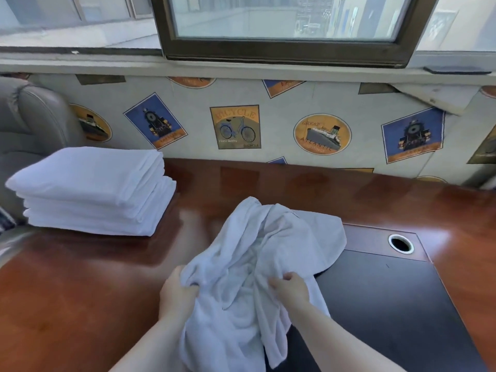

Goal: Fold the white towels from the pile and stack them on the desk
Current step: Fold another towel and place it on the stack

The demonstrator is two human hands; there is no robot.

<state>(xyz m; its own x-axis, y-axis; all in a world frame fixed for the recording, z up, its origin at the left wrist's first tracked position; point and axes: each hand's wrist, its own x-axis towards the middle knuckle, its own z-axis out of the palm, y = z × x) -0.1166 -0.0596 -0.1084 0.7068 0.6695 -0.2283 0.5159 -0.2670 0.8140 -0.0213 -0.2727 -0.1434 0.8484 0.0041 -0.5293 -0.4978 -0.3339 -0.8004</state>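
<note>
- A crumpled white towel [257, 253] lies in the lower centre of the frame, part on the reddish-brown wooden surface [80, 304] and part over the edge of a black pad [389, 304] at lower right; its near end hangs down toward the bottom edge.
- The left hand [178, 291], at lower centre-left, has its fingers curled into the towel's left edge and grips a bunch of cloth.
- The right hand [290, 287], just right of centre, pinches a fold of the towel between thumb and curled fingers.
- Both forearms enter from the bottom edge, one on each side of the hanging cloth.
- A stack [91, 191] of folded white towels sits at left of the frame on the surface, well apart from the crumpled one; its layers are roughly squared, the top one slightly offset.
- A round grommet hole [401, 243] with a pale ring is set in a dark panel at the pad's far end, right of the towel.
- Behind the surface, across the middle of the frame, runs a pale wall [268, 95] patterned with bicycle, ship and locomotive labels.
- A dark-framed window [281, 53] fills the top centre.
- A grey padded chair [35, 116] shows at the left edge behind the stack.
</note>
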